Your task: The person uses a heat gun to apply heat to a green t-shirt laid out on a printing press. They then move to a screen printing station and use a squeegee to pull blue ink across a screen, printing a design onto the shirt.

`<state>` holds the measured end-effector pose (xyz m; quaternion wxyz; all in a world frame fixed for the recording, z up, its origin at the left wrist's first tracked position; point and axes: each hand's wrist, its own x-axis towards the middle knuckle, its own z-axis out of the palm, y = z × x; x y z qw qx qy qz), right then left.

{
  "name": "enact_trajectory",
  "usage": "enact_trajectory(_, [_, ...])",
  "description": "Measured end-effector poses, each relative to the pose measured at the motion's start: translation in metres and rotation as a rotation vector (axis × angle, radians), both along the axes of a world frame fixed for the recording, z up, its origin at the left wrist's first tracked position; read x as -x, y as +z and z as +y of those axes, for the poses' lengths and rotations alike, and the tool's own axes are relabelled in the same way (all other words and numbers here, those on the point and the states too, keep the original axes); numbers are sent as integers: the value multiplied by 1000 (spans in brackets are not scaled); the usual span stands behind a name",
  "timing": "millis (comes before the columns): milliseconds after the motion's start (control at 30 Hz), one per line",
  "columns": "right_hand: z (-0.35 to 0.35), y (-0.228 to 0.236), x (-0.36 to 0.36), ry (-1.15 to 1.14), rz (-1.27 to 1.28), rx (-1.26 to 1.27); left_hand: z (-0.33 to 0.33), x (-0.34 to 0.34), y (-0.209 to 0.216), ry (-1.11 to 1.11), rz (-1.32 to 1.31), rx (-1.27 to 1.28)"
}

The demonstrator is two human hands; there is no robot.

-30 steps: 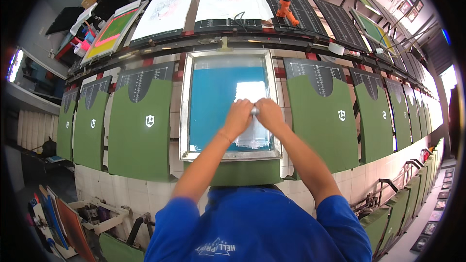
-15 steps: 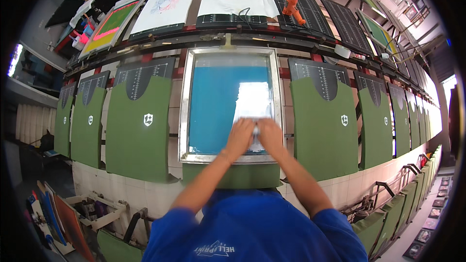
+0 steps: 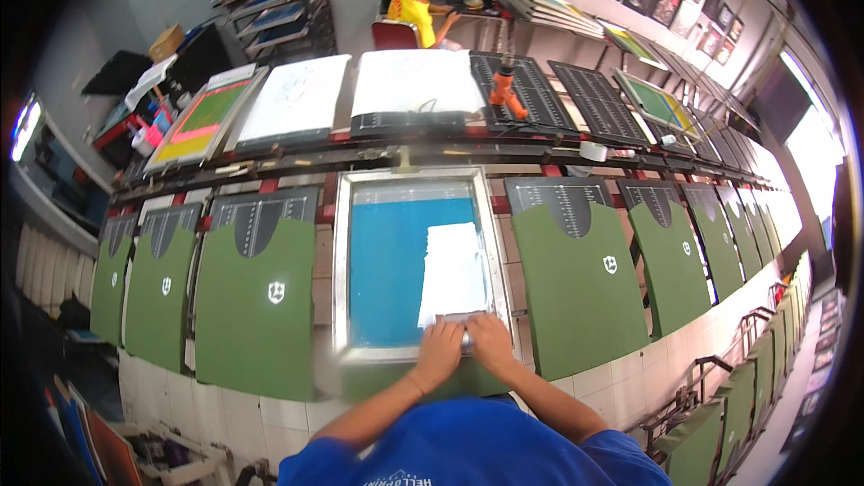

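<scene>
Both my hands grip a squeegee (image 3: 457, 317) near the close end of a metal-framed printing screen (image 3: 342, 283). My left hand (image 3: 438, 353) and my right hand (image 3: 490, 343) are side by side, fingers wrapped round its handle, which they mostly hide. Above the squeegee, a ragged-edged band of white ink (image 3: 453, 270) covers the right part of the blue mesh (image 3: 385, 274). Beneath the screen's near edge shows some green fabric. Green shirts with a small white shield print lie on boards to the left (image 3: 256, 328) and right (image 3: 585, 301).
Beyond a long rail (image 3: 306, 159) lie white shirts (image 3: 409, 81) on boards and an orange heat gun (image 3: 507, 97). A multicoloured screen (image 3: 202, 121) rests at the far left. Farther back, a person in a yellow shirt (image 3: 414, 13) sits on a chair. More green shirts (image 3: 711, 427) hang at the lower right.
My hands have drawn the squeegee toward me, down to the screen's near end, and more of the white band shows behind it. The view has tilted up, bringing the seated person fully into sight.
</scene>
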<state>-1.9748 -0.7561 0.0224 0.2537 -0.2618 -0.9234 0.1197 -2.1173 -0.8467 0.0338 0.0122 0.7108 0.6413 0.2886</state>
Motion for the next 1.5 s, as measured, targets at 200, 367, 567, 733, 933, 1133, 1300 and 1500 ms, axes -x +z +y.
enact_trajectory(200, [-33,12,-22,15,-160,140,-30,0,15,-87,-167,87])
enact_trajectory(367, [-23,21,-37,-37,65,261,-45,89,-7,380,-192,-24])
enact_trajectory(567, [35,-75,-47,-495,366,942,-73,210,-41,772,-228,327])
enact_trajectory(733, [36,-88,-32,-636,565,1053,-71,212,-60,723,-376,291])
enact_trajectory(933, [33,-64,-25,-847,601,989,-68,198,-49,802,-377,224])
enact_trajectory(1133, [49,-64,-93,-852,658,965,-71,141,-49,810,-538,148])
enact_trajectory(1300, [103,-52,-220,-856,818,1001,-2,-4,-22,815,-758,72])
enact_trajectory(1500, [196,-57,-370,-818,843,901,103,-136,-60,752,-1104,40])
